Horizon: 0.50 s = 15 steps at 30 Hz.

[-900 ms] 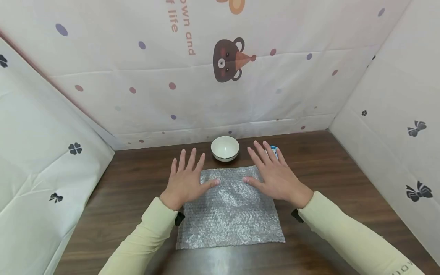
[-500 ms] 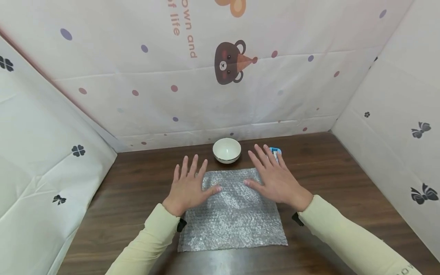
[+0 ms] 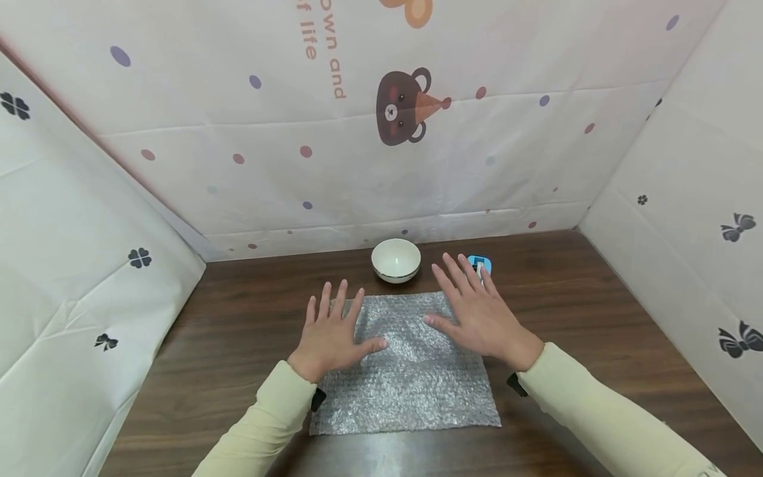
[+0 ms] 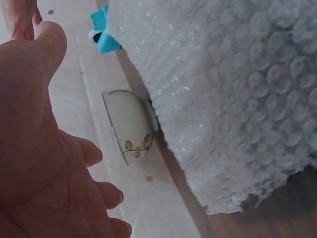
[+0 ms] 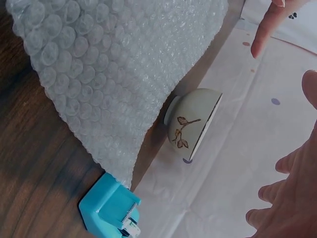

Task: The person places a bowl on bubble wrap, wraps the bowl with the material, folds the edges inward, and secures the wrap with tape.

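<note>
A sheet of bubble wrap (image 3: 405, 371) lies flat on the table. Over its left side hovers my left hand (image 3: 330, 338), fingers spread and holding nothing. My right hand (image 3: 479, 318) hangs above the far right corner of the sheet, its fingers also spread and straight. Just beyond the far edge stands a white bowl (image 3: 396, 260), upright; the right wrist view shows a brown leaf pattern on the bowl's side (image 5: 190, 121). A small blue tape dispenser (image 5: 106, 206) with a toothed cutter sits near the sheet's corner, partly hidden behind my right fingers in the head view.
The dark wood table (image 3: 238, 331) ends at a printed cloth backdrop (image 3: 334, 172) behind the bowl. White cloth walls stand at the left (image 3: 107, 285) and right (image 3: 673, 252).
My left hand has drawn back a little toward me and slightly right. The right hand stays nearly in place, with more of the tape dispenser showing. The head view has shifted slightly.
</note>
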Each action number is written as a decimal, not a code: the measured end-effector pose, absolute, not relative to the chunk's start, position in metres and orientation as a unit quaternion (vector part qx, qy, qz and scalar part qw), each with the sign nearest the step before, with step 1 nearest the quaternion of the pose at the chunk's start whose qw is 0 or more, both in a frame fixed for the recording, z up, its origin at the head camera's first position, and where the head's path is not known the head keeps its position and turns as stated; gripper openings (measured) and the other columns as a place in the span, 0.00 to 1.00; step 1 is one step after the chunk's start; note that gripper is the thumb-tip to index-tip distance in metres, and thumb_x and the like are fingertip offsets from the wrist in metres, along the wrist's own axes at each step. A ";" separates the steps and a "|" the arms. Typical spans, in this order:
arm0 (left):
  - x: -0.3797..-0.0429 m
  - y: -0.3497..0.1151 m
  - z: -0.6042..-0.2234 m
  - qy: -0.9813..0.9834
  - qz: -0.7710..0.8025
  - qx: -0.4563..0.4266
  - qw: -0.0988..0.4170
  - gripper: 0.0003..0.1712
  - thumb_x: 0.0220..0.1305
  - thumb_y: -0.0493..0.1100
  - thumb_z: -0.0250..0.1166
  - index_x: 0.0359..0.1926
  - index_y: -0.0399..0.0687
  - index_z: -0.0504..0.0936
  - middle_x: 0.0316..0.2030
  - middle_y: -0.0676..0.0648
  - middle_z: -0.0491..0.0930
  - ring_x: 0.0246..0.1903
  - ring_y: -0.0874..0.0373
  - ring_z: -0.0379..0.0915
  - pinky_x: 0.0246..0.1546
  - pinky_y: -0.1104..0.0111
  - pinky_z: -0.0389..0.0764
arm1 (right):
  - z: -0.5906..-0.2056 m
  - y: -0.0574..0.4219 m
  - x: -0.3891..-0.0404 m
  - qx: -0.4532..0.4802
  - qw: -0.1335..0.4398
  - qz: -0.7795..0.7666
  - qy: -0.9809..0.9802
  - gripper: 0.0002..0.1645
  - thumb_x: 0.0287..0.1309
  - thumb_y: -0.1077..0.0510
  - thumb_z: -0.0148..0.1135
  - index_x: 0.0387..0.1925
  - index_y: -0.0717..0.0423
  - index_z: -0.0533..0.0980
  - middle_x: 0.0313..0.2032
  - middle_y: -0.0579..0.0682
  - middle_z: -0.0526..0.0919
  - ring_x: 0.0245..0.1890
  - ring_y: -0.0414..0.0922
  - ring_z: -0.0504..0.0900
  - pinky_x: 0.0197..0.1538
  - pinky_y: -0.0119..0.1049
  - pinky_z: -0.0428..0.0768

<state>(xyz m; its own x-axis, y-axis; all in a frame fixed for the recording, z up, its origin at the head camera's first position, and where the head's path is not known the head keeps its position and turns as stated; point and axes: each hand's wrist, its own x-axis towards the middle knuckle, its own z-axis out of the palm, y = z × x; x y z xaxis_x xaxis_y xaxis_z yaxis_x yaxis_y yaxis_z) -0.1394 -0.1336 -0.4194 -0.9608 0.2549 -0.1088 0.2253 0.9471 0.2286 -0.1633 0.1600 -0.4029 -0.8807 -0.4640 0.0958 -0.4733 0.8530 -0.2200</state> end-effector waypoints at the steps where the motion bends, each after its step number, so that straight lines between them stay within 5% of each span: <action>1: -0.139 -0.134 -0.421 0.984 0.107 0.122 0.072 0.61 0.63 0.82 0.56 0.84 0.55 0.49 0.85 0.38 0.38 0.84 0.34 0.26 0.80 0.35 0.37 | -0.403 0.160 -0.163 0.243 0.019 0.120 -0.962 0.57 0.70 0.27 0.53 0.85 0.49 0.44 0.85 0.54 0.38 0.85 0.60 0.37 0.81 0.69 0.40; 15: -0.139 -0.131 -0.448 0.981 0.092 0.143 0.090 0.59 0.62 0.82 0.56 0.84 0.57 0.53 0.84 0.37 0.41 0.83 0.32 0.32 0.80 0.37 0.43 | -0.409 0.158 -0.159 0.251 0.028 0.130 -0.959 0.55 0.70 0.29 0.55 0.84 0.50 0.47 0.85 0.57 0.43 0.85 0.61 0.40 0.80 0.71 0.42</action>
